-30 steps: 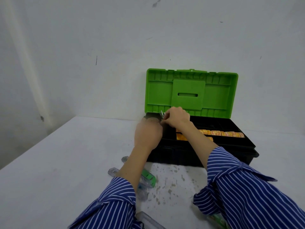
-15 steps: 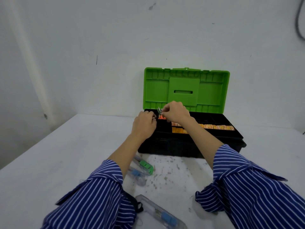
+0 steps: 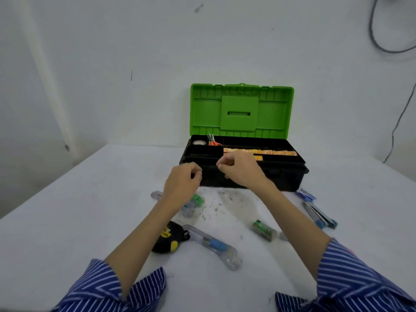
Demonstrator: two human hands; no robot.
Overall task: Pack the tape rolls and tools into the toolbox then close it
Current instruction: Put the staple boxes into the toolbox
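- Toolbox lid (image 3: 242, 109): bright green, plain.
- Toolbox base (image 3: 281, 180): black, with a black tray.
- Scissors (image 3: 213, 142) in the tray: orange handles, pale metal blades.
- Tape roll (image 3: 199, 143) in the tray: grey-white ring.
- Strip (image 3: 261, 152) across the tray: orange and yellow blocks.
- Sleeves (image 3: 351, 278): dark blue with thin white stripes.
- Tape measure (image 3: 168, 240): black with yellow marks.
- Knife (image 3: 213, 245): clear body, blue slider.
- Second knife (image 3: 263, 229): clear body, green slider.
- Third knife (image 3: 195, 202): clear body, green slider.
- Stapler (image 3: 319, 216): blue and grey.
- Table (image 3: 67, 221): white, grey specks near the box.
- Wall (image 3: 112, 64): pale grey-white.
- Cable (image 3: 396, 122): dark grey.
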